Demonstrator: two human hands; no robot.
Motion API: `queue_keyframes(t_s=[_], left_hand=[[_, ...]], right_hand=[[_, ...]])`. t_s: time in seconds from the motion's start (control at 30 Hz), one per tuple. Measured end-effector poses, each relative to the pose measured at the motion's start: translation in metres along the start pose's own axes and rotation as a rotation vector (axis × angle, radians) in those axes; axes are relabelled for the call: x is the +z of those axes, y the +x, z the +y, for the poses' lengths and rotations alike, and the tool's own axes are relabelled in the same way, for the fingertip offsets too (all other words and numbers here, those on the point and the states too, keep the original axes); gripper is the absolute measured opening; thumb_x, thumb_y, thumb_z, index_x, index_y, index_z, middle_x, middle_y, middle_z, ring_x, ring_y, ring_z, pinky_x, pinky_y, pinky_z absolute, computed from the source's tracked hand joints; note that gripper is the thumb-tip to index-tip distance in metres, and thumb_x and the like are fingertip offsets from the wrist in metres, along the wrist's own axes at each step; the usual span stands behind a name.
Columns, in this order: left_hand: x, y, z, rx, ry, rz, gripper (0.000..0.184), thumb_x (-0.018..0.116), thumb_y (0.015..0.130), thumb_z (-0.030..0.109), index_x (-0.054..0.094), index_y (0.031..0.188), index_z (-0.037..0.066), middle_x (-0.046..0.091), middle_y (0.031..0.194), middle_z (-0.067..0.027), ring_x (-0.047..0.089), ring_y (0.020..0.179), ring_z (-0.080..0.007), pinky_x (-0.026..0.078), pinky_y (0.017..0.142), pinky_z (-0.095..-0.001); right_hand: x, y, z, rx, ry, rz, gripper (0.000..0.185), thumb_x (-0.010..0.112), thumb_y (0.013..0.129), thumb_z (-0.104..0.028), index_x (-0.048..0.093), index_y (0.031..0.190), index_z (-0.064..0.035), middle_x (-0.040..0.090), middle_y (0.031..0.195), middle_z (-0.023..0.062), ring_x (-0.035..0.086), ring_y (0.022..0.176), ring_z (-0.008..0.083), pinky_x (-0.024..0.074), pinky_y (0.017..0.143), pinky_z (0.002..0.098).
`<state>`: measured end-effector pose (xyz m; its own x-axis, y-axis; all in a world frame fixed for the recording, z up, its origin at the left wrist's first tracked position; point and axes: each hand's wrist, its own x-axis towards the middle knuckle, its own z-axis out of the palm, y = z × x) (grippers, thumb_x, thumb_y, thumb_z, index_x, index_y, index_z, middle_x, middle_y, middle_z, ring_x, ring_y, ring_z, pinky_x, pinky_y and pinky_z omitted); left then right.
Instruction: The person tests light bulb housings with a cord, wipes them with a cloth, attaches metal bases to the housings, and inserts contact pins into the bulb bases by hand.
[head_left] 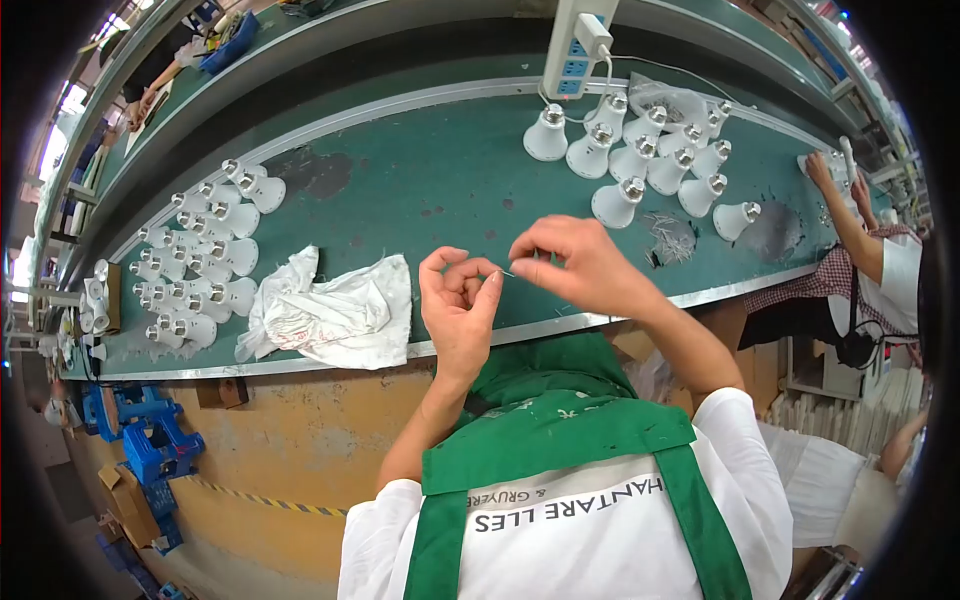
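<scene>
My left hand (462,305) is raised over the front edge of the bench, thumb and forefinger pinched together. Facing it, my right hand (575,262) is also closed in a pinch. A thin, pale wire-like pin (508,274) spans the small gap between the fingertips of both hands. To the right of my right hand lies a loose pile of similar thin pins (670,240). Behind the pile stand several white LED bulbs (617,203) with silver screw caps, mostly upright. A crumpled white cloth (345,315) rests left of my left hand.
More white bulbs (235,257) lie grouped at the bench's left end. A power strip (573,60) with a plugged-in white adapter rises at the back, beside a clear plastic bag (668,100). A co-worker's arm (850,215) reaches in at right. Blue stools (160,448) stand below left.
</scene>
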<state>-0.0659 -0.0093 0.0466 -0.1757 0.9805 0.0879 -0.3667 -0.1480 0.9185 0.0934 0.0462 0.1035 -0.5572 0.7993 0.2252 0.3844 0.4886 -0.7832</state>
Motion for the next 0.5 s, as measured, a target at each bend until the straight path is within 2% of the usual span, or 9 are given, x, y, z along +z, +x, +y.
queue_keyframes(t_s=[0.1,0.3,0.4,0.5], left_hand=[[0.007,-0.002,-0.003,0.087,0.135,-0.041,0.039,0.06,0.079,-0.008,0.037,0.109,0.004,0.06,0.086,-0.0079,0.04,0.059,-0.0021,0.034,0.052,-0.0168],[0.02,-0.008,-0.006,0.326,0.542,-0.105,0.041,0.061,0.076,-0.009,0.039,0.109,0.003,0.061,0.085,-0.0083,0.036,0.057,-0.0029,0.032,0.051,-0.017],[0.023,-0.01,-0.005,0.109,0.39,-0.114,0.049,0.062,0.076,-0.007,0.038,0.118,0.002,0.062,0.091,-0.0101,0.04,0.06,-0.0044,0.034,0.053,-0.0176],[0.025,-0.004,0.003,-0.126,-0.049,-0.194,0.055,0.059,0.077,-0.004,0.037,0.127,-0.001,0.059,0.106,-0.0122,0.05,0.073,-0.0092,0.043,0.067,-0.0221]], right_hand=[[0.008,-0.016,-0.002,-0.05,-0.036,0.086,0.01,0.065,0.073,-0.005,0.061,0.081,-0.0008,0.06,0.074,0.0078,0.055,0.066,0.0208,0.0452,0.059,0.0311],[0.004,-0.026,0.004,-0.066,-0.093,0.188,0.01,0.064,0.069,0.0,0.057,0.075,-0.0006,0.058,0.071,0.0076,0.053,0.064,0.0214,0.0447,0.058,0.0311],[0.0,-0.031,0.009,-0.097,-0.102,0.171,0.009,0.062,0.069,0.001,0.055,0.075,-0.0005,0.057,0.07,0.0075,0.053,0.063,0.0197,0.0432,0.057,0.0304],[-0.002,-0.035,0.011,0.024,0.088,0.224,0.007,0.06,0.072,-0.001,0.055,0.076,-0.0006,0.055,0.069,0.0052,0.051,0.063,0.0152,0.0408,0.057,0.0278]])
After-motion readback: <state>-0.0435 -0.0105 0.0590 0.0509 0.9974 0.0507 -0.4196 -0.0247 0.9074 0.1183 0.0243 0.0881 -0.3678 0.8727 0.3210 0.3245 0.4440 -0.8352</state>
